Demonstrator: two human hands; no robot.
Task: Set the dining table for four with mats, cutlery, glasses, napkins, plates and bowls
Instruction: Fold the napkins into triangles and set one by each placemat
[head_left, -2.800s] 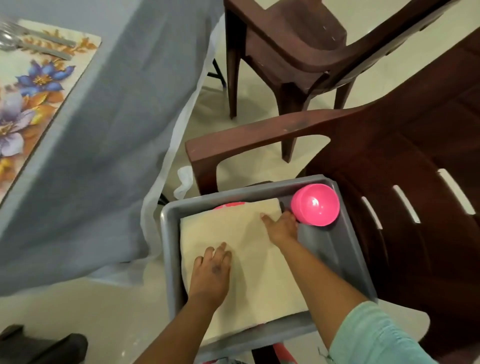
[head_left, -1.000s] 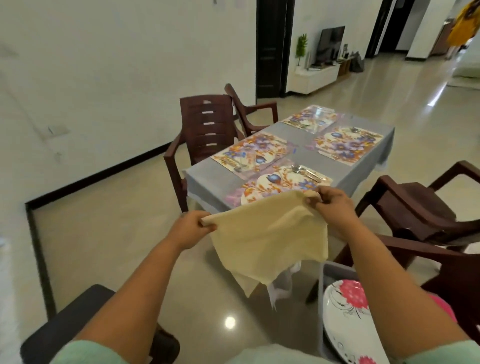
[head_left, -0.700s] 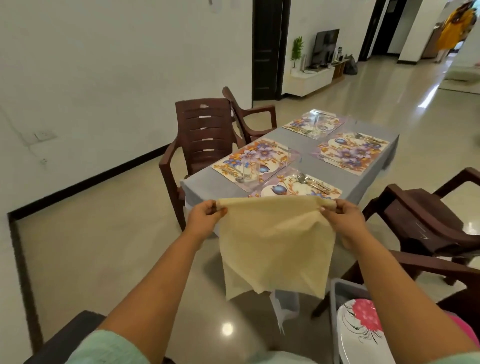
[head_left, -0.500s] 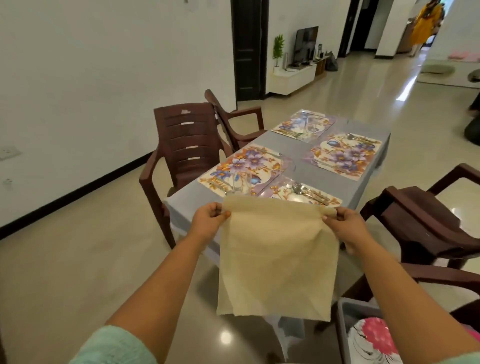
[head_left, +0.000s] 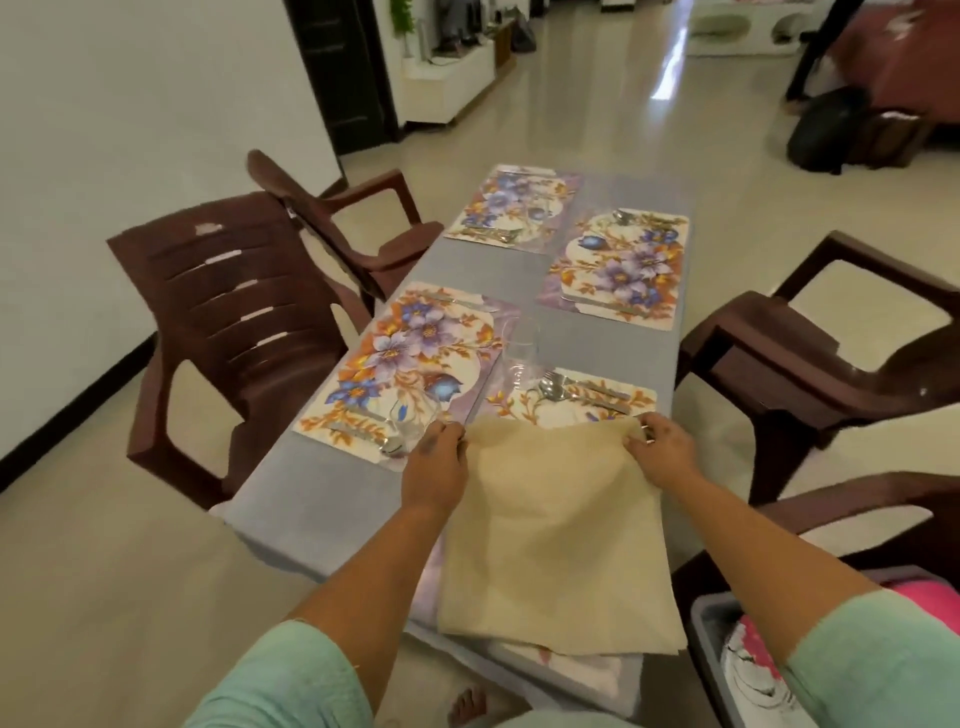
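Beige napkin hangs pinched at its top corners by left hand and right hand; next, lowering it flat onto nearest mat.

The beige napkin hanging from both hands covers most of the near placemat; only its far strip shows beyond the fingers. Cutlery there, just past the right hand, is smeared by blur, so spoon and fork cannot be separated. Below the right forearm, the grey tub is cut by the frame's bottom edge, its patterned plate half hidden by the sleeve. Beside the left hand, a clear glass is barely legible.
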